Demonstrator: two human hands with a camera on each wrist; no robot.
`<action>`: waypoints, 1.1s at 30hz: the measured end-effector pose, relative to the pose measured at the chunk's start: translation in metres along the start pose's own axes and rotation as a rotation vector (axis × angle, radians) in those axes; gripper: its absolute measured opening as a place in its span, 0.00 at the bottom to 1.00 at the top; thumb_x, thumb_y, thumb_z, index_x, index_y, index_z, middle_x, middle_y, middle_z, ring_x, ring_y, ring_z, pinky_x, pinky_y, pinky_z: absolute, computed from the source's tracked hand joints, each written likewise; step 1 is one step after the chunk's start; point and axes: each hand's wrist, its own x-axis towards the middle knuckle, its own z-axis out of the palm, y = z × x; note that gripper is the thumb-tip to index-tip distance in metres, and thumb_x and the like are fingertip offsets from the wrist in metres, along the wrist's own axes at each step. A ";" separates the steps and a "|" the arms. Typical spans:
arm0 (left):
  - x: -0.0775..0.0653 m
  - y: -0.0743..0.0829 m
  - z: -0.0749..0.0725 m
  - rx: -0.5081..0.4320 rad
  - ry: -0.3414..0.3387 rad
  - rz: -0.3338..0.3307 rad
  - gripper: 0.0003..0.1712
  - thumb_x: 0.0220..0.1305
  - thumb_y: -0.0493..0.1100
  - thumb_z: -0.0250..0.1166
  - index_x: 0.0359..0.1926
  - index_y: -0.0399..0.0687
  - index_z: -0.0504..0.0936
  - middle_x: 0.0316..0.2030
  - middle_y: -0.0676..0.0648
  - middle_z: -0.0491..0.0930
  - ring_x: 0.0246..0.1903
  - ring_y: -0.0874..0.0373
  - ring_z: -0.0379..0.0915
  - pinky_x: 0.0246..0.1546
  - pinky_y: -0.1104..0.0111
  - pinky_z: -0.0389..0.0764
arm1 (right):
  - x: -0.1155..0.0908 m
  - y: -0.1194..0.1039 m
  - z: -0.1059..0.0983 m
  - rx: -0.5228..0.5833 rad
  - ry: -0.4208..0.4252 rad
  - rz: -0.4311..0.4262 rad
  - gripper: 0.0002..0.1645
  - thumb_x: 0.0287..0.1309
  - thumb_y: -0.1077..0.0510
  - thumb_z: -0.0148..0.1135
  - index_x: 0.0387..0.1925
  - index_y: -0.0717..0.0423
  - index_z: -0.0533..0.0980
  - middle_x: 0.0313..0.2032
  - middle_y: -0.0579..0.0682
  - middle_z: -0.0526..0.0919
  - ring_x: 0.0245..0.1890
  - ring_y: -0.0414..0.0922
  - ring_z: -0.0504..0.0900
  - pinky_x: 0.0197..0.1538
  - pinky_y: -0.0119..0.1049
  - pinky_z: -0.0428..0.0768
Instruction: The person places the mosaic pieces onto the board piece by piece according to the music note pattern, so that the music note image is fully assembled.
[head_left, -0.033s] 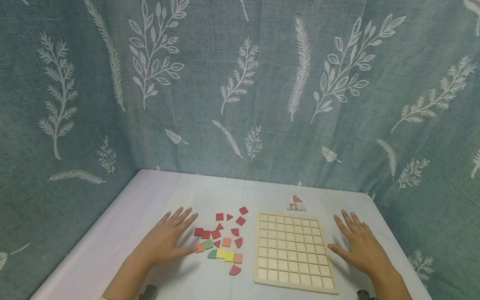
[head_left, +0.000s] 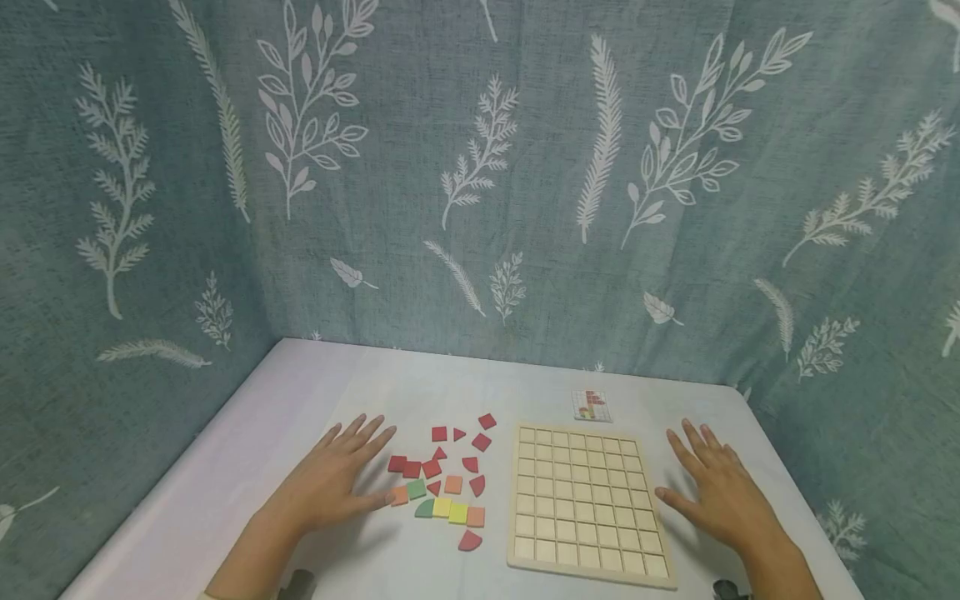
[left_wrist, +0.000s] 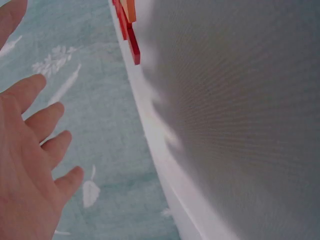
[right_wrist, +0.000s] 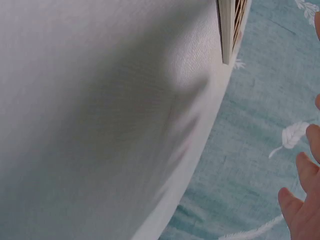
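Note:
My left hand [head_left: 333, 475] hovers with fingers spread at the left of a loose group of flat coloured pieces, its thumb beside an orange square [head_left: 399, 496]. Red squares [head_left: 439, 433], red triangles, red quarter-circles [head_left: 470, 541], yellow squares [head_left: 458, 512] and a green square [head_left: 416, 489] lie scattered there. To their right is a wooden grid board [head_left: 588, 500] with its cells bare. Past the board's right edge, my right hand [head_left: 720, 492] is held over the table, fingers straight and apart. Both wrist views show shadows under the hands and nothing held.
Behind the board lies a small card [head_left: 592, 406] printed with a grid and a coloured pattern. The white table [head_left: 360, 375] meets a green leaf-patterned cloth [head_left: 465, 167] at the back and on both sides.

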 end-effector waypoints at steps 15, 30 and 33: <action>0.001 0.009 0.003 -0.016 -0.018 -0.011 0.51 0.54 0.75 0.60 0.72 0.55 0.64 0.70 0.48 0.61 0.71 0.45 0.50 0.66 0.43 0.52 | 0.001 -0.002 0.008 0.147 -0.067 0.082 0.53 0.60 0.30 0.56 0.74 0.57 0.53 0.73 0.63 0.52 0.71 0.64 0.48 0.63 0.67 0.51; 0.048 0.029 0.012 -0.129 -0.163 -0.046 0.36 0.58 0.59 0.69 0.64 0.50 0.75 0.59 0.50 0.76 0.67 0.49 0.60 0.66 0.49 0.58 | 0.014 -0.004 0.025 0.439 -0.363 0.198 0.63 0.35 0.38 0.78 0.71 0.56 0.61 0.71 0.65 0.55 0.70 0.69 0.47 0.61 0.72 0.50; 0.057 0.035 0.019 -0.127 -0.168 0.003 0.29 0.59 0.57 0.69 0.59 0.50 0.80 0.54 0.51 0.80 0.62 0.51 0.67 0.62 0.52 0.65 | 0.014 -0.003 0.032 0.462 -0.365 0.186 0.63 0.30 0.41 0.80 0.70 0.56 0.64 0.71 0.62 0.56 0.71 0.67 0.44 0.62 0.71 0.47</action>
